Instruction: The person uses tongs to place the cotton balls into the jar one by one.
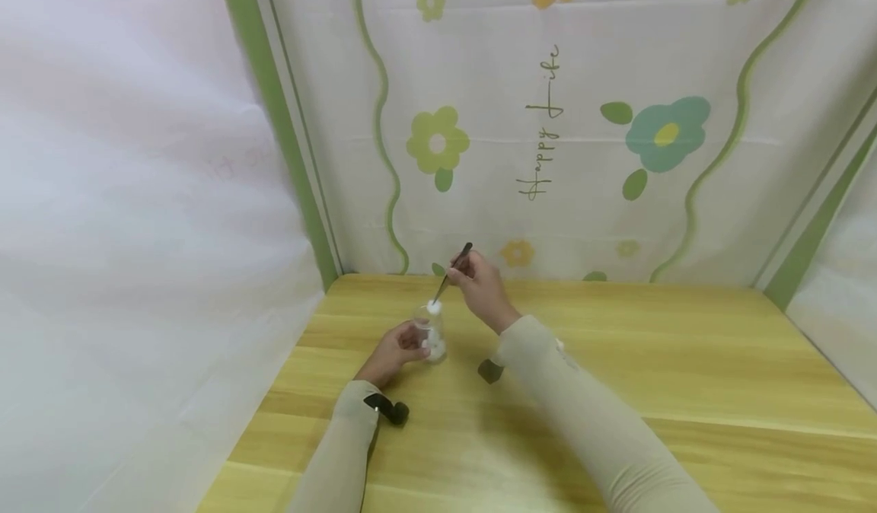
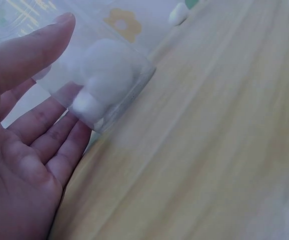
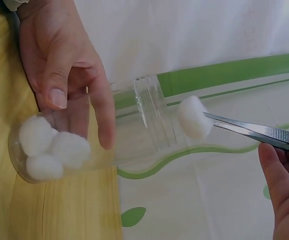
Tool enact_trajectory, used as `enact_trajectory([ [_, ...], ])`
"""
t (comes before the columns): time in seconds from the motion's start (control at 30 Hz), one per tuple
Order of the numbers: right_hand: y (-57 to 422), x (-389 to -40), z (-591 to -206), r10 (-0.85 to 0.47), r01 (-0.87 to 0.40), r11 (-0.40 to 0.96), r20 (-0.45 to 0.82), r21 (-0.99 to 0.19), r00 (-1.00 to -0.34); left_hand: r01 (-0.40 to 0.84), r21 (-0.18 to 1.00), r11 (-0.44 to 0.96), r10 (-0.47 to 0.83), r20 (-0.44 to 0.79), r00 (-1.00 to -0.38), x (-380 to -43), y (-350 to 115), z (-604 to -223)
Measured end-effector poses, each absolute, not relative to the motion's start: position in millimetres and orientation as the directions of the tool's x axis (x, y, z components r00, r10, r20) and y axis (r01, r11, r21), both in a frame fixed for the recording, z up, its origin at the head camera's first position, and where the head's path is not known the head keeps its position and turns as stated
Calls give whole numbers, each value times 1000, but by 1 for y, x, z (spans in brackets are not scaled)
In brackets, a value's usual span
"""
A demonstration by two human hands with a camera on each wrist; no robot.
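A clear jar (image 1: 430, 323) stands on the wooden table with several white cotton balls (image 3: 44, 150) at its bottom. My left hand (image 1: 395, 353) holds it from the left, thumb on one side and fingers behind. In my right hand (image 1: 483, 291) a pair of metal tweezers (image 3: 254, 131) is pinched near its upper end, slanting down to the left. Their tips grip one cotton ball (image 3: 193, 118) just above the jar's open mouth. The right wrist view shows only part of the right hand, at its edge.
Another cotton ball (image 2: 178, 14) lies on the table (image 1: 685, 361), partly behind the right sleeve in the head view. A white curtain (image 1: 589, 216) with printed flowers hangs along the table's back edge, and white sheeting (image 1: 151, 231) closes the left side.
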State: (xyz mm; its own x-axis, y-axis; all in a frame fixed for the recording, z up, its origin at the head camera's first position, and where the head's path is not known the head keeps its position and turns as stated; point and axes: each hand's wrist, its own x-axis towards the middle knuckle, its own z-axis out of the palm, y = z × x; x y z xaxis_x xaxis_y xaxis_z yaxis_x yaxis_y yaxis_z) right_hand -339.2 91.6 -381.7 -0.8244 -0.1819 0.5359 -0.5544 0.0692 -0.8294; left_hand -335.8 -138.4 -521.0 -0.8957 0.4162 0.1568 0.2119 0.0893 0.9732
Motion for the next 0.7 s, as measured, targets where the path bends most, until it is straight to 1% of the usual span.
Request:
enact_trajectory([
  [0.33, 86, -340, -391, -213, -523, 64, 500, -850, -840, 215, 971, 108, 417, 152, -896, -337, -137, -519],
  [0.7, 81, -344, -403, -220, -538, 67, 514, -840, -829, 184, 975, 125, 404, 120, -907, -339, -138, -519],
])
